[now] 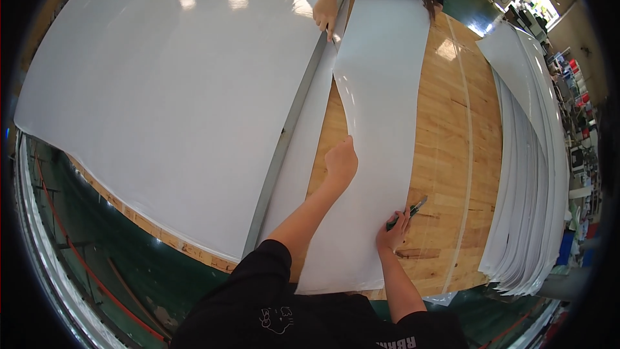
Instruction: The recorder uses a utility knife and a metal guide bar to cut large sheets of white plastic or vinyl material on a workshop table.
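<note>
A long narrow white sheet strip (pixel 381 110) lies on the wooden table (pixel 458 155), its left edge lifted. My left hand (pixel 340 161) grips that left edge about halfway along. My right hand (pixel 394 231) rests on the strip's right edge near me and holds a green-handled utility knife (pixel 409 211), blade pointing away over the wood. A large white sheet (pixel 174 84) covers the table's left part, with a long metal straightedge (pixel 290 123) lying along its right edge. At the far end, another person's hand (pixel 325 11) presses on the straightedge and their other hand (pixel 430 8) holds the strip's far corner.
A thick stack of cut white strips (pixel 529 174) lies along the table's right side. Beyond it are shelves and cluttered goods (pixel 578 110). Green floor (pixel 110 239) shows below the table's near left edge, with a curved metal rail (pixel 39 220).
</note>
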Demonstrator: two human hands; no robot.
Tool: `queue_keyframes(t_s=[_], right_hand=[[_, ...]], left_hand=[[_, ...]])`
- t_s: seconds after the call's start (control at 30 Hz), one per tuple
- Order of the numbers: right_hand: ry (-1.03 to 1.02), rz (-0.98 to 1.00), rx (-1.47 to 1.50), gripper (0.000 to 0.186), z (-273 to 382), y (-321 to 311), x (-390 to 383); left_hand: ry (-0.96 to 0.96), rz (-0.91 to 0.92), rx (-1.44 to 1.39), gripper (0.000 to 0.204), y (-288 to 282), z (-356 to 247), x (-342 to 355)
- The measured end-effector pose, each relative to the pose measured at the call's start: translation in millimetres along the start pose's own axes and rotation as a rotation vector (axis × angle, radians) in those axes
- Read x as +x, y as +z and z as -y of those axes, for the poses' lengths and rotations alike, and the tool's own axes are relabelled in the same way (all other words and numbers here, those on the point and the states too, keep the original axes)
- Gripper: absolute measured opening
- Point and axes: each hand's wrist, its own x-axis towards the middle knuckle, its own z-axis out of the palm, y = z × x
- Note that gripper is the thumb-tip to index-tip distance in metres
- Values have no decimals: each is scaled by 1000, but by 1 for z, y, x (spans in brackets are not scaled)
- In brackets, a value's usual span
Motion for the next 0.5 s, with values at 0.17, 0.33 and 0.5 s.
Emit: queue_keyframes(t_s=[0.17, 0.33, 0.5], right_hand=[[-41, -33, -44, 20, 1, 4, 0], [-45, -22, -31, 19, 2, 4, 1], [-77, -29, -82, 21, -5, 6, 1]], left_hand=[[26, -117, -9, 12, 2, 6, -3], [26, 7, 47, 31, 1, 5, 0], [39, -2, 41, 28, 3, 5, -2]])
